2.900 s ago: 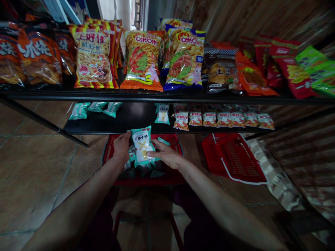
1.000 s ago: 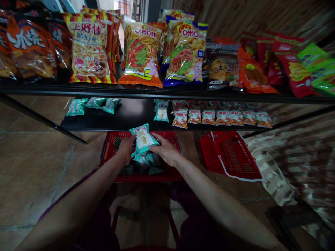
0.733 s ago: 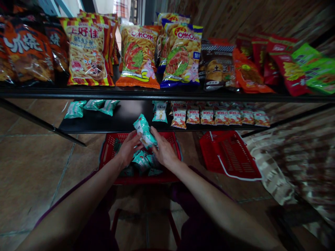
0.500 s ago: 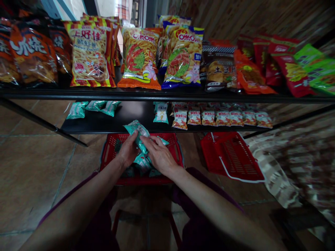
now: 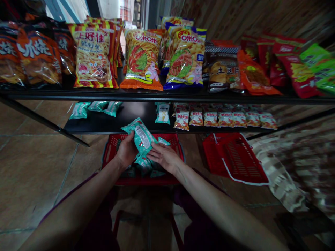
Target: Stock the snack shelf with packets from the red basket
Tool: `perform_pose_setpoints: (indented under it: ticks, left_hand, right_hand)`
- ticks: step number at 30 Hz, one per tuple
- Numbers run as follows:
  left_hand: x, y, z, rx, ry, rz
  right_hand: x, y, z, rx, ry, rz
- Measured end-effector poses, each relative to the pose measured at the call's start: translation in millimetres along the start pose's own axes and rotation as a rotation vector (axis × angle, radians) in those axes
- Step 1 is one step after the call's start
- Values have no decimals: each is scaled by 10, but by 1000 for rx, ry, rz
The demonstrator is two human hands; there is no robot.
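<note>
A teal snack bag (image 5: pixel 142 136) is held up tilted above a red shopping basket (image 5: pixel 179 153), its panel of small print facing me. My left hand (image 5: pixel 127 150) grips it along the left edge, thumb on the front. At its lower right corner my right hand (image 5: pixel 164 156) pinches the bag between thumb and fingers, which are fairly straight. Beneath the hands, more teal snack bags (image 5: pixel 144 166) lie in the basket, partly covered by the hands and the held bag.
On the lower black shelf (image 5: pixel 131 116) sit several teal bags (image 5: pixel 80 110) at left and a row of small white-and-orange bags (image 5: pixel 210 118) at right. Large snack bags (image 5: pixel 142 59) line the upper shelf. A second red basket (image 5: pixel 235 157) rests on the floor at right.
The held bag has turned so its printed panel now shows. My right hand has slid down and right off its front to the lower corner. The camera view shifted slightly.
</note>
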State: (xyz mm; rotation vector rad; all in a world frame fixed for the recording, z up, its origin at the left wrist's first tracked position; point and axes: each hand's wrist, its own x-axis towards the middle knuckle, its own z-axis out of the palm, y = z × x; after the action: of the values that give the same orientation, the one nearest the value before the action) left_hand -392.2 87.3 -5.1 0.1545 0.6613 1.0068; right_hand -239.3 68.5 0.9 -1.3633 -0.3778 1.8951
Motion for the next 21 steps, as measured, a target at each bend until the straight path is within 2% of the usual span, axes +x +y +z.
perform_pose_setpoints:
  ticks: [2, 4, 7, 13, 21]
  left_hand:
    - [-12, -3, 16, -4, -1, -11]
    - [-25, 3, 36, -2, 9, -14]
    - [-17, 27, 40, 20, 62, 44]
    - [71, 85, -41, 88, 253, 250]
    - [73, 120, -48, 73, 347, 258]
  right_hand:
    - [-9, 17, 8, 120, -5, 31]
    - [-9, 41, 11, 192, 47, 25]
    - [15, 79, 2, 247, 109, 4]
    - [73, 150, -32, 199, 140, -44]
    - [80, 229, -1, 145, 158, 12]
